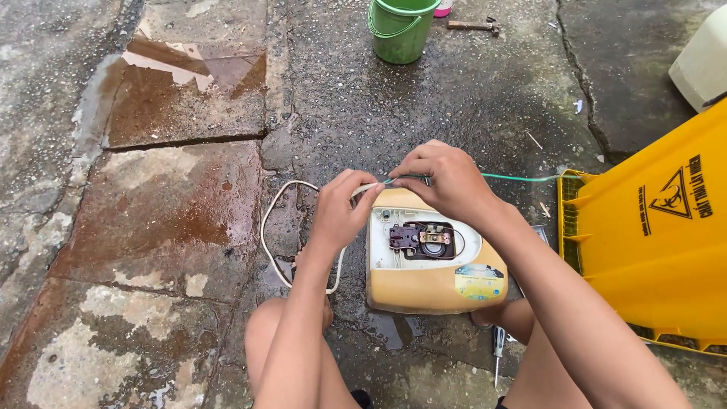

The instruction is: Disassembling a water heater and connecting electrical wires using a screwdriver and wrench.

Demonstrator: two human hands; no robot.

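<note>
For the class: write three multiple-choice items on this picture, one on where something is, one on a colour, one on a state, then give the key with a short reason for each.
1. Where is the bucket?
A. at the top of the view, beyond the appliance
B. between the person's knees
C. on top of the yellow bin

2. What colour is the thin wire running right from the hands?
A. red
B. green
C. black

3. What is the state of the yellow appliance?
A. fully closed
B. wrapped in cloth
C. opened, with inner parts showing

Key:
1 A, it stands on the wet ground far above the appliance.
2 B, it shows green up to the yellow bin.
3 C, a dark part with metal contacts is bare in its white recess, below the left hand and right hand, which pinch the white cord.
</note>
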